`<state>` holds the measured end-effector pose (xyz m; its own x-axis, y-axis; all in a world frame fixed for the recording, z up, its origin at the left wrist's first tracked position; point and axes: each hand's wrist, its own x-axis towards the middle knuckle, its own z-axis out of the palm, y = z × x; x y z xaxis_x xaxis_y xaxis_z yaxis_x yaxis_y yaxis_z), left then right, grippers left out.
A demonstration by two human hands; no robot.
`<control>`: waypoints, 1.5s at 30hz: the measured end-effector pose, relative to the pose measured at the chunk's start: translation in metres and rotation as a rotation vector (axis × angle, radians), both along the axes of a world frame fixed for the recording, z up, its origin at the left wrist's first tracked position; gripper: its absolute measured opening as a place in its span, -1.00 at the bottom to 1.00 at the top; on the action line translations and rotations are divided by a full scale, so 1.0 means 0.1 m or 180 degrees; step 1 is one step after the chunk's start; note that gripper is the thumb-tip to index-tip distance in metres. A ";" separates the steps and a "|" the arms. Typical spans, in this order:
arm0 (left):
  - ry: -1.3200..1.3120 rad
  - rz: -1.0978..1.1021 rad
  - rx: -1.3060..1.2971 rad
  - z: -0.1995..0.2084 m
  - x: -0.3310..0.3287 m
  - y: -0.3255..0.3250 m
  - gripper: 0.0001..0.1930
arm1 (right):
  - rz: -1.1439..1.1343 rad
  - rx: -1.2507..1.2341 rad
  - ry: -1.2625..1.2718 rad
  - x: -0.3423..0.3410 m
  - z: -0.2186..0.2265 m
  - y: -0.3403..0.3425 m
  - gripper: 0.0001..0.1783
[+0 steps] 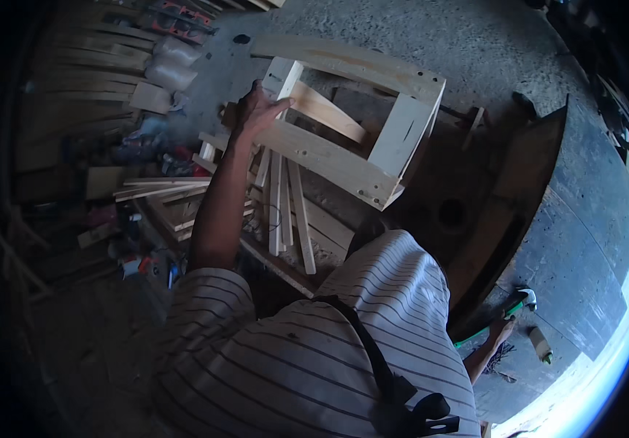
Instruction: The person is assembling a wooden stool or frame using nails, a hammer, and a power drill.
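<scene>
My left hand [259, 111] is wrapped round the left end of a pale wooden frame [322, 150], its thumb lying over the near-left corner. The frame is built of flat boards around an open middle, with a slanting board visible inside, and it is tilted. At the lower right, my right hand [501, 330] grips the green handle of a claw hammer [527, 298], its metal head above the grey tabletop. A small pale bottle with a green tip [541, 344] lies beside that hand, near a dark heap of what look like nails [503, 358].
A large grey worktable [584, 233] with a curved-looking edge fills the right side. Below the frame several narrow wooden strips [285, 204] lean together. Stacked boards [99, 62], plastic-wrapped bundles [172, 64] and mixed clutter cover the left. Rough concrete floor [431, 36] stretches behind.
</scene>
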<state>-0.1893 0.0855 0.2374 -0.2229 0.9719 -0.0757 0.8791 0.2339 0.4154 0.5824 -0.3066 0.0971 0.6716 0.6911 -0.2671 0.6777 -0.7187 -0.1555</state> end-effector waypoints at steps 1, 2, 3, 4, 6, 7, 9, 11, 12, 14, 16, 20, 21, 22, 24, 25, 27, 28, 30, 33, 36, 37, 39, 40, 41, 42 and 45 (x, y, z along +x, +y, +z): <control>0.0088 0.0091 -0.0119 0.04 0.01 -0.01 0.00 | -0.0245 -0.0208 0.0321 0.04 -0.10 -0.11 -0.36; 0.0067 0.0091 -0.0129 0.07 0.02 0.00 -0.04 | -0.0226 -0.0250 0.0378 0.05 -0.19 -0.16 -0.36; 0.0044 0.0072 -0.0139 0.09 0.04 0.00 -0.07 | -0.0247 0.0088 0.0314 0.06 -0.24 -0.19 -0.39; -0.0035 0.0008 -0.0180 0.11 0.07 0.00 -0.10 | -0.0169 0.0466 0.0200 0.06 -0.27 -0.19 -0.43; -0.0048 0.0025 -0.0074 0.12 0.11 -0.01 -0.13 | -0.0357 0.0182 -0.0005 0.02 -0.23 -0.15 -0.46; -0.0142 0.0024 -0.0025 0.11 0.12 -0.01 -0.15 | -0.0411 0.0054 -0.0353 -0.02 -0.18 -0.11 -0.48; -0.0121 0.0090 -0.0023 0.10 0.13 -0.01 -0.16 | -0.0789 0.0171 -0.0177 -0.17 -0.03 0.00 -0.49; -0.0127 0.0183 -0.0054 0.09 0.14 -0.02 -0.18 | -0.0300 0.0337 -0.0598 -0.41 0.15 0.20 -0.50; -0.0127 0.0146 0.0079 0.09 0.14 -0.02 -0.19 | -0.0256 0.0650 -0.0379 -0.57 0.23 0.33 -0.51; -0.0115 0.0113 0.0167 0.11 0.15 -0.02 -0.20 | 0.0020 0.1186 0.0087 -0.89 0.35 0.70 -0.43; 0.0038 0.0205 -0.0054 0.14 0.17 -0.01 -0.20 | 0.0512 0.1046 0.0966 -1.16 0.42 1.16 -0.49; 0.0072 0.0298 -0.0143 0.17 0.20 -0.01 -0.17 | 0.1964 0.0834 0.1483 -1.66 0.42 2.14 -0.57; 0.0065 0.0314 -0.0115 0.16 0.21 -0.01 -0.17 | 0.2134 0.0468 0.1487 -1.79 0.41 2.34 -0.57; 0.0032 0.0234 0.0032 0.15 0.21 -0.02 -0.16 | 0.2210 0.0570 0.1563 -1.93 0.40 2.56 -0.57; -0.0020 0.0215 0.0124 0.13 0.19 -0.03 -0.16 | 0.2571 0.0040 0.2300 -2.25 0.37 2.92 -0.66; -0.0007 0.0166 0.0105 0.12 0.17 -0.03 -0.15 | 0.2558 0.0076 0.2847 -2.41 0.34 3.09 -0.68; -0.0015 0.0144 0.0095 0.10 0.14 -0.02 -0.14 | 0.2616 -0.0220 0.3383 -2.75 0.19 3.40 -0.69; 0.0067 0.0137 0.0026 0.10 0.13 -0.01 -0.13 | 0.2693 -0.0358 0.3571 -2.93 0.09 3.53 -0.68; 0.0116 0.0184 -0.0036 0.10 0.12 -0.02 -0.11 | 0.3710 0.0406 0.2609 -3.35 -0.16 3.68 -0.64; 0.0353 0.0156 -0.0012 0.10 0.13 -0.04 -0.12 | 0.3518 0.1456 0.4421 -3.87 -0.46 3.89 -0.57; 0.0167 0.0153 0.0114 0.10 0.15 -0.06 -0.19 | 0.3540 0.1780 0.3803 -4.40 -0.59 4.24 -0.49; 0.0127 0.0055 0.0259 0.10 0.16 -0.07 -0.24 | 0.3890 0.2361 0.2909 -4.57 -0.61 4.39 -0.46; 0.0362 0.0181 -0.0060 0.11 0.15 -0.06 -0.21 | 0.4049 0.2793 0.2782 -4.84 -0.63 4.59 -0.47; 0.0544 0.0238 -0.0050 0.13 0.14 -0.05 -0.12 | 0.3946 0.2633 0.3295 -4.95 -0.64 4.68 -0.47; 0.0727 0.0300 -0.0031 0.15 0.14 -0.05 -0.02 | 0.3871 0.2549 0.3689 -5.04 -0.66 4.73 -0.47; 0.0523 0.0198 0.0060 0.16 0.13 -0.05 0.01 | 0.3859 0.2565 0.3901 -5.10 -0.68 4.78 -0.48; -0.0087 0.0065 -0.0196 0.22 0.16 -0.03 0.03 | 0.3846 0.2562 0.4342 -5.21 -0.77 4.83 -0.49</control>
